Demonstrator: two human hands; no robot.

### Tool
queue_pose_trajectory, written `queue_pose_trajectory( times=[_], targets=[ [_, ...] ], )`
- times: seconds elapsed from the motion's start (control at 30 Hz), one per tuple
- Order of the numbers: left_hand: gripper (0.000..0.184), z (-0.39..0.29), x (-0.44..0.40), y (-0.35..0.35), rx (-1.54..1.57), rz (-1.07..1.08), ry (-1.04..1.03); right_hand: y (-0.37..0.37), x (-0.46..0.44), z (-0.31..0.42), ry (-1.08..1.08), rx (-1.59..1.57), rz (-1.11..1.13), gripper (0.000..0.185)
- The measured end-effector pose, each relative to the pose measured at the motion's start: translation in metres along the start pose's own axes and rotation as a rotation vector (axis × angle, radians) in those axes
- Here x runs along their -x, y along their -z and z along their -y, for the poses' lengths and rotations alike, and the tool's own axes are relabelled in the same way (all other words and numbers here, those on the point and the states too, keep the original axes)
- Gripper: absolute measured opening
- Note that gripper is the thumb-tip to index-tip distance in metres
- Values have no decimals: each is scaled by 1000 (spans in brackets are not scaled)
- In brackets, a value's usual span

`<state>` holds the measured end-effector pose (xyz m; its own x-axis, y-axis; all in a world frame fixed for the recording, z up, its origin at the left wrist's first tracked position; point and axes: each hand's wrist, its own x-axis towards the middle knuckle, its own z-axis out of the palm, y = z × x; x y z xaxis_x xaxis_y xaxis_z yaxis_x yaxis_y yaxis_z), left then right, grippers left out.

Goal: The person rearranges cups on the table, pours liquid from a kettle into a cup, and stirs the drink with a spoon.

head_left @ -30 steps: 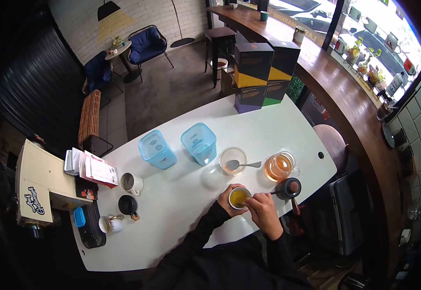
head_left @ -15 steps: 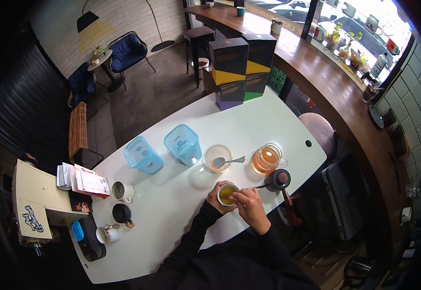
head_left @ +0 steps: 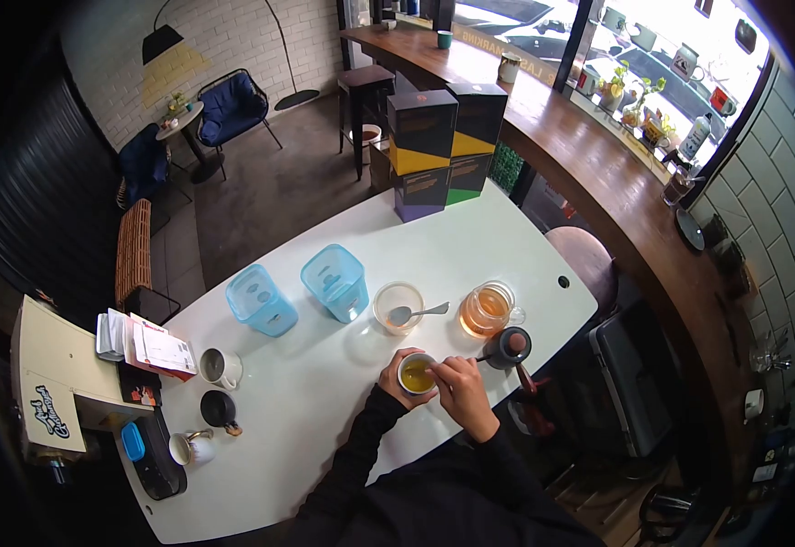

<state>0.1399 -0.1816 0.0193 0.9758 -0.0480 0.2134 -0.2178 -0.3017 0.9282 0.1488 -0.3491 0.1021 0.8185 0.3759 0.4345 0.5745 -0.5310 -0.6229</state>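
Observation:
My left hand (head_left: pixel 394 379) wraps around a small white cup (head_left: pixel 404 387) with yellow-green liquid (head_left: pixel 418 375) in it. At the cup's right rim, my right hand (head_left: pixel 464 394) has its thumb and fingers pinched together; what they hold, if anything, is hidden. Just beyond the hands stands a clear bowl (head_left: pixel 382 300) with a metal spoon (head_left: pixel 428 311) resting across it. To its right is a glass jar mug (head_left: pixel 486 310) of amber liquid. Close to my right hand sits a black round piece with a brown knob (head_left: pixel 515 344).
Two blue translucent containers (head_left: pixel 268 310) stand on the white table (head_left: pixel 306 401), with stacked dark boxes (head_left: pixel 423 132) at its far end. On the left are a white mug (head_left: pixel 222 368), a small black pan (head_left: pixel 216 407), another cup (head_left: pixel 194 448) and a cream machine (head_left: pixel 51 365). A wooden counter (head_left: pixel 580 155) curves along the right.
The camera view has shifted a little, so the table's things appear slightly left and lower. My left hand still holds the cup, with my right fingers pinched at its rim.

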Motion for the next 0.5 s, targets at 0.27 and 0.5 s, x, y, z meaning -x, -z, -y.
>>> queue_pose_trajectory(
  times=[0.27, 0.5],
  targets=[
    [80, 2, 0, -3, 25, -20, 16, 9, 2, -2, 61, -4, 137, 7],
    [79, 1, 0, -3, -29, -53, -46, 2, -5, -4, 25, 30, 37, 10]
  ],
)
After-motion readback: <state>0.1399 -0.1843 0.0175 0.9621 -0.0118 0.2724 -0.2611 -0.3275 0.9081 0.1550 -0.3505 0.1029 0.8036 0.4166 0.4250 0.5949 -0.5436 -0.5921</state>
